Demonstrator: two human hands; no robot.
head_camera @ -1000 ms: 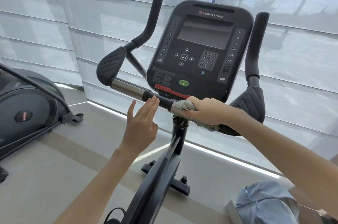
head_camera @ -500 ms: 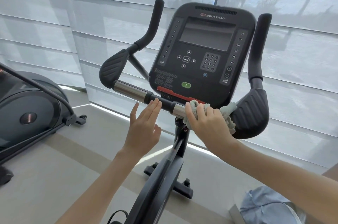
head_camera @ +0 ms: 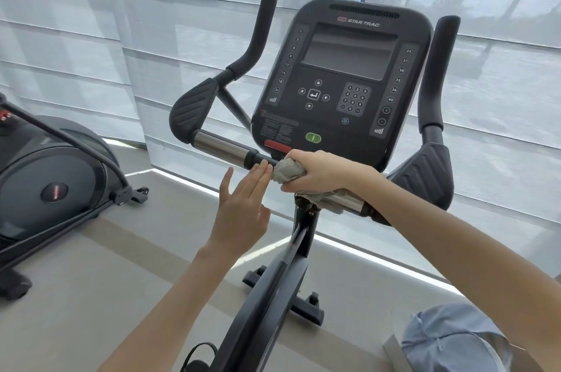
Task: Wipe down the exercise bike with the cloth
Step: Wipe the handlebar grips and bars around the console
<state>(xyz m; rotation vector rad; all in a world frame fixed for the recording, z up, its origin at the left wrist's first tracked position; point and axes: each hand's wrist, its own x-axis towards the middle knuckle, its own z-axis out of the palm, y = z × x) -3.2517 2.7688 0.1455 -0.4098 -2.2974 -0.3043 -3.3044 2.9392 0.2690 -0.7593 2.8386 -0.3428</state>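
Note:
The black exercise bike fills the middle of the view, its console [head_camera: 343,80] facing me above a handlebar [head_camera: 223,147] with chrome sleeves. My right hand [head_camera: 318,172] grips a grey cloth [head_camera: 288,172] wrapped round the bar just below the console's red button. My left hand [head_camera: 243,207] is held flat with straight fingers, fingertips touching the black bar section right beside the cloth. The right chrome sleeve [head_camera: 346,201] shows past my right wrist. Padded elbow rests [head_camera: 192,107] and upright grips flank the console.
Another black exercise machine [head_camera: 54,186] stands on the floor at the left. Window blinds [head_camera: 91,46] close off the space behind the bike. A light blue fabric bundle [head_camera: 455,338] lies at the lower right. The bike's frame post [head_camera: 273,289] runs down between my arms.
My right hand has slid the cloth leftward along the handlebar, from near the right elbow rest to the middle under the console. The left hand stays by the bar.

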